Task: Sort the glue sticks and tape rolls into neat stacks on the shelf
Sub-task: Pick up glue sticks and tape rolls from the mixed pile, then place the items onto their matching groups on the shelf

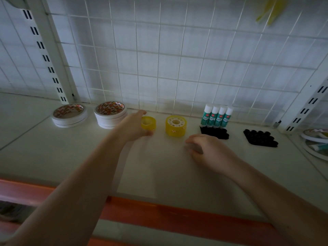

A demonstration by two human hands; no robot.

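Observation:
My left hand [133, 125] grips a small yellow tape roll [149, 123] standing on the shelf [159, 166], thumb at its near side and fingers over its far side. Just right of it stands a larger yellow tape roll [176, 125] with a white core. My right hand [205, 149] lies curled on the shelf in front of that roll, with something pale and blurred under its fingers. Several green-and-white glue sticks [216, 115] stand upright in a row at the back right. Two stacks of white tape rolls [69, 115] [110, 114] sit at the back left.
Two black holders [218, 133] [260, 138] lie flat right of centre, the first below the glue sticks. A wire grid panel [177, 59] backs the shelf. A white tray [315, 142] with items shows at the right edge. An orange strip [177, 215] runs along the front edge.

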